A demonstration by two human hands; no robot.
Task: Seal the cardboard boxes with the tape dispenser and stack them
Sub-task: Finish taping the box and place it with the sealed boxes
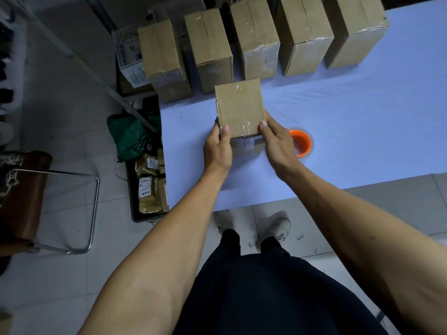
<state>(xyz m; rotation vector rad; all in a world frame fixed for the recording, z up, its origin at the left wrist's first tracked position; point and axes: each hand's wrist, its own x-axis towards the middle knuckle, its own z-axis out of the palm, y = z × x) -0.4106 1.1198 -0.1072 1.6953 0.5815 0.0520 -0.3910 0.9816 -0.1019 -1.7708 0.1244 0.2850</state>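
A small brown cardboard box (239, 107) with clear tape across its top is held over the pale blue table (350, 131). My left hand (219, 147) grips its near left edge, thumb on top. On the near right corner my right hand (278, 143) holds it the same way. An orange tape dispenser (301, 142) lies on the table just right of my right hand, partly hidden by it. Several taped cardboard boxes (256, 37) stand in a row along the table's far edge.
Left of the table, a black crate (150, 189) on the tiled floor holds brown parcels, with a green bag (130, 134) behind it. A metal-framed chair (48, 206) stands at the far left. The table's near edge runs just ahead of my shoes.
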